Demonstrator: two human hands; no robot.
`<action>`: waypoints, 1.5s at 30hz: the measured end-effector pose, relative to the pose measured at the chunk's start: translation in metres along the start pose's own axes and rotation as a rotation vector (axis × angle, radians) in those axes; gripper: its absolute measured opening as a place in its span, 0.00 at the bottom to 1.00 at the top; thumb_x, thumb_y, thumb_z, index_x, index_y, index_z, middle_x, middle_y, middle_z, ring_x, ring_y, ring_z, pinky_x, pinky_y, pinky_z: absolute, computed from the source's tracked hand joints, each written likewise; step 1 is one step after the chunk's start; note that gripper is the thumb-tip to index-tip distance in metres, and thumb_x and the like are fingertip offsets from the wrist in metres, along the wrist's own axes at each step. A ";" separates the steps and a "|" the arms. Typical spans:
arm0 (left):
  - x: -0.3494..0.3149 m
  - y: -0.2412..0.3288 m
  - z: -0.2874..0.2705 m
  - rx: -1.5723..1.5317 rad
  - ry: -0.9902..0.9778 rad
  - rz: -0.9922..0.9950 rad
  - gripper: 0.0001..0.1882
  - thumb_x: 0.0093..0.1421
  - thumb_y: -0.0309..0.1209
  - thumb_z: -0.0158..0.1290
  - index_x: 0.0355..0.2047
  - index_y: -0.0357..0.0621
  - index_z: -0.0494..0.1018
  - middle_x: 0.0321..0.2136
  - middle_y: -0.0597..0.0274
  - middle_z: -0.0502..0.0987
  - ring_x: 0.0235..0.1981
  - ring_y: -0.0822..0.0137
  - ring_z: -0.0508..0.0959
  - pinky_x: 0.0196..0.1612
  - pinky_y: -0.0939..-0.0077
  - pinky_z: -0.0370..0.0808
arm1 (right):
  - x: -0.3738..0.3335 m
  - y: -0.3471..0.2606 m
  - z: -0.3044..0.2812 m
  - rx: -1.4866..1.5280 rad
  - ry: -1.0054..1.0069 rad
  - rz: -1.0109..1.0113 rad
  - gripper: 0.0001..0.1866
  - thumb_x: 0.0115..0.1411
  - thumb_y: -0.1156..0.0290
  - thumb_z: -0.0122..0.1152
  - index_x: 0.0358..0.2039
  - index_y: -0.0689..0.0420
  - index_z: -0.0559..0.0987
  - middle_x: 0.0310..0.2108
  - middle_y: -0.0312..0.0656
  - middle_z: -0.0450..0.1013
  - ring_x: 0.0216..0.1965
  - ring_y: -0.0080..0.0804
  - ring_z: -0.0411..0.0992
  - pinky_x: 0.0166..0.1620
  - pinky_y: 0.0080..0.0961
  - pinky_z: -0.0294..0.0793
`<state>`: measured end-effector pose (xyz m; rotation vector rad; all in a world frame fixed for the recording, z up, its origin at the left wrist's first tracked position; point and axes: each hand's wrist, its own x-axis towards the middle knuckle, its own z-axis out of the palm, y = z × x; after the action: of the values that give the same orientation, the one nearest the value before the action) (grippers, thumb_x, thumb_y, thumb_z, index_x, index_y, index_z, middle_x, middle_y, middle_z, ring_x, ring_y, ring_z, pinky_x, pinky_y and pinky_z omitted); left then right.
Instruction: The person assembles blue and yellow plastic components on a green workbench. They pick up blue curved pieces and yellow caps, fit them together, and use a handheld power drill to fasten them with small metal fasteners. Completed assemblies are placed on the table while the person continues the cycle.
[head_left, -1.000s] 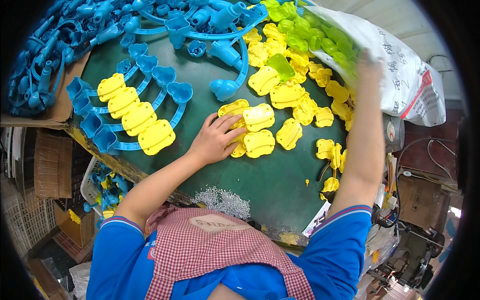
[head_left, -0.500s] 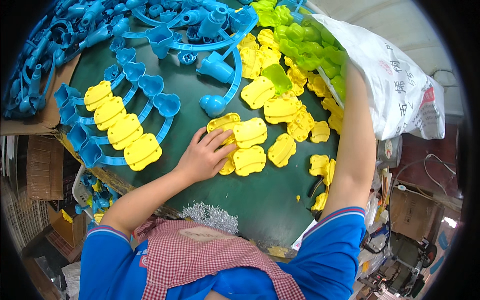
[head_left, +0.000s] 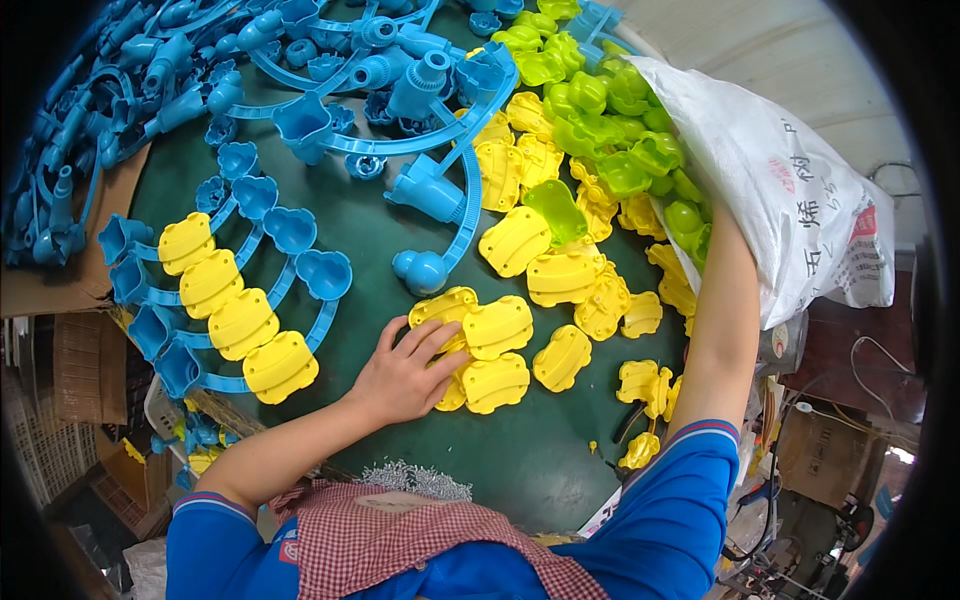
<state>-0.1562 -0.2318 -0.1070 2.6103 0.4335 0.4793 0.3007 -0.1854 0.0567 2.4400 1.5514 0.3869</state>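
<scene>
My left hand point(head_left: 402, 378) lies with its fingers spread on a small group of yellow plastic plates point(head_left: 498, 328), in the middle of the green table. My right forearm point(head_left: 722, 330) reaches into the mouth of a white woven sack point(head_left: 800, 200) at the right. The sack hides my right hand, so its fingers cannot be seen. Bright green molded pieces point(head_left: 630, 130) fill the sack's mouth and spread onto the table. More yellow plates point(head_left: 562, 278) lie between my left hand and the green pieces, with one green piece point(head_left: 556, 210) on top of them.
At left, yellow plates point(head_left: 244, 324) sit in a row across curved blue parts point(head_left: 322, 315). Blue plastic parts point(head_left: 400, 90) are heaped at the back, beside a cardboard box point(head_left: 120, 200). Small silver screws point(head_left: 415, 480) are piled at the table's near edge.
The view has shifted, so the table's things appear lower. More green pieces show at the sack's mouth beside my right forearm. My left hand stays on the same yellow plates.
</scene>
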 end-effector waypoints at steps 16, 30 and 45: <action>-0.006 0.000 0.000 -0.025 0.066 0.038 0.20 0.49 0.34 0.58 0.45 0.53 0.72 0.54 0.59 0.67 0.56 0.60 0.66 0.59 0.53 0.57 | -0.089 -0.125 0.014 0.502 0.051 -0.089 0.29 0.55 0.50 0.59 0.47 0.61 0.77 0.54 0.53 0.67 0.55 0.49 0.65 0.56 0.35 0.65; -0.022 0.007 -0.010 0.048 0.136 0.046 0.21 0.52 0.34 0.56 0.49 0.54 0.71 0.55 0.59 0.67 0.57 0.59 0.66 0.59 0.52 0.57 | -0.043 -0.256 -0.014 1.584 0.364 0.646 0.11 0.50 0.65 0.53 0.25 0.60 0.77 0.26 0.46 0.76 0.28 0.38 0.72 0.37 0.39 0.69; 0.016 0.079 -0.132 -0.289 -0.404 -0.051 0.17 0.64 0.42 0.47 0.44 0.42 0.70 0.40 0.57 0.76 0.43 0.57 0.75 0.46 0.64 0.68 | -0.300 -0.170 -0.078 0.424 0.729 -0.462 0.14 0.42 0.71 0.63 0.32 0.42 0.82 0.31 0.28 0.74 0.40 0.29 0.68 0.58 0.38 0.58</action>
<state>-0.1771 -0.2439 0.0462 2.3279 0.2699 -0.0105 0.0086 -0.3833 0.0444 2.2021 2.6573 1.0184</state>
